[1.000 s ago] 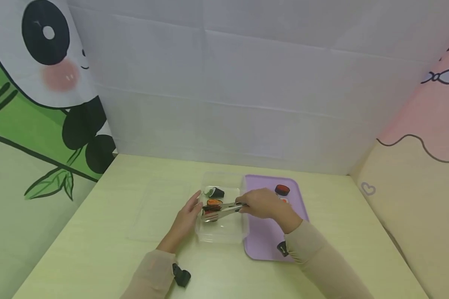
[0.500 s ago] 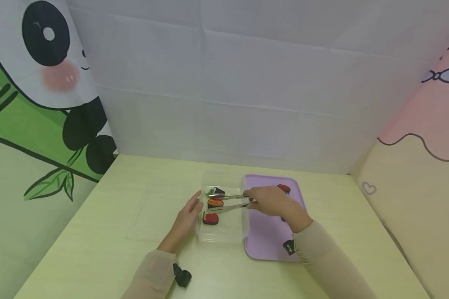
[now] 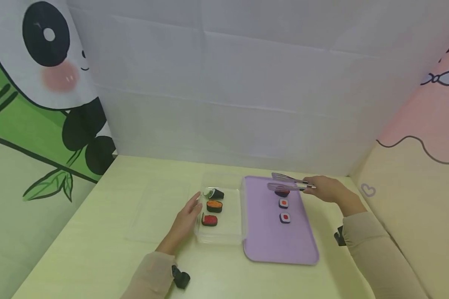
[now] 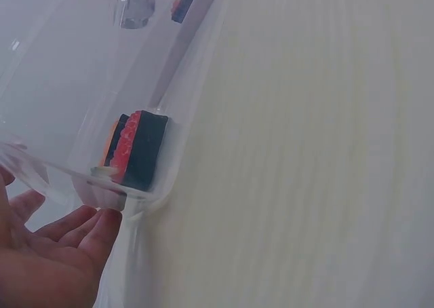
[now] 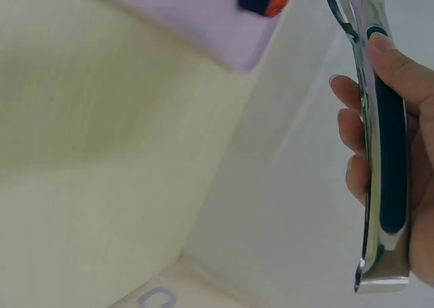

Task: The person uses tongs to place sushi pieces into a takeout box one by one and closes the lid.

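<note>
Steel tongs (image 5: 392, 145): gripped in right hand (image 3: 325, 189), arms parted, seemingly over red-topped sushi (image 3: 282, 194) at far end of purple tray (image 3: 263, 238).
Left hand (image 3: 186, 218): fingers loosely extended, touching clear box (image 3: 230, 218); three sushi pieces (image 3: 214, 207) inside.
Tray step: probably lining up a pick.
Tongs next: likely lower astride, squeeze gently.

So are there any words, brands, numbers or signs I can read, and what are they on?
None: no word, label, brand or number can be read in any view.
The clear plastic box, flat purple tray and metal tongs with dark grips show no readable lettering.
The nearest thing to a sign is a small lilac heart on the cream right-hand wall.
</note>
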Demonstrator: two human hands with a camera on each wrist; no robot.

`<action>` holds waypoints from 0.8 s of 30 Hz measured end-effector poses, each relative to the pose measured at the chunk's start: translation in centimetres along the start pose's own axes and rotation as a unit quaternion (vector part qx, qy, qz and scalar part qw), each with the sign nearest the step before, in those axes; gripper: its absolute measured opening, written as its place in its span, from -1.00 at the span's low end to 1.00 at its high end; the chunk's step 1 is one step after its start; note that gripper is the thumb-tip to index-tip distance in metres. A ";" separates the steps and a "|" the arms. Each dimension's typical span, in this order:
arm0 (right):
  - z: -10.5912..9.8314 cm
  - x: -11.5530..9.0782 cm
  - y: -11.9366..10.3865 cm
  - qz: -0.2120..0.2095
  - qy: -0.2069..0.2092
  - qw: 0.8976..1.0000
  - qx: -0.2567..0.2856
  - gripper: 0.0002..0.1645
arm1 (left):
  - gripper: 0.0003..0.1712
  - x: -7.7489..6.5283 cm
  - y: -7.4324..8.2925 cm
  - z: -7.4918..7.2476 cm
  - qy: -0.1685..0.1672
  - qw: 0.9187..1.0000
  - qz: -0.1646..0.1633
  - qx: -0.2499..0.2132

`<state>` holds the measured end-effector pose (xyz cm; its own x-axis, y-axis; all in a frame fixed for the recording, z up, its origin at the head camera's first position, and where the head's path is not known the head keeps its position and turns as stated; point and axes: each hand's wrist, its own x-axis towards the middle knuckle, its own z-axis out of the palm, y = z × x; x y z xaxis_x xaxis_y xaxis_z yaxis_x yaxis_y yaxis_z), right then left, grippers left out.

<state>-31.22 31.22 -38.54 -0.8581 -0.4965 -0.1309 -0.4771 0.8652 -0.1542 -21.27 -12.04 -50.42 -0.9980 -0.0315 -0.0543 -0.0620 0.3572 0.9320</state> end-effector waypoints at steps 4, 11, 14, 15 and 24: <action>0.9 -0.6 2.0 0.024 -0.021 0.999 0.012 -0.35 | -0.40 -0.1 0.1 0.0 0.004 1.000 -0.002 -0.002; 1.9 -0.9 2.7 0.036 -0.017 0.999 0.005 -0.43 | -0.38 -0.2 0.1 0.1 0.001 1.000 0.001 -0.009; 2.3 -0.9 2.6 0.037 -0.011 0.999 0.003 -0.46 | -0.37 -0.4 0.1 0.1 -0.002 1.000 0.003 -0.007; 2.4 -0.9 2.6 0.036 -0.010 0.999 0.004 -0.46 | -0.37 -0.4 0.1 0.1 -0.001 1.000 0.003 -0.005; 1.2 -0.4 -0.3 -0.013 0.049 0.999 0.008 -0.51 | -0.36 -0.5 0.3 -0.1 0.002 1.000 0.000 -0.005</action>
<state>-30.51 31.07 -39.63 -0.8601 -0.5092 -0.0307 -0.4973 0.8504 -0.1716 -20.74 -12.01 -50.09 -0.9979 -0.0353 -0.0536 -0.0626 0.3471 0.9358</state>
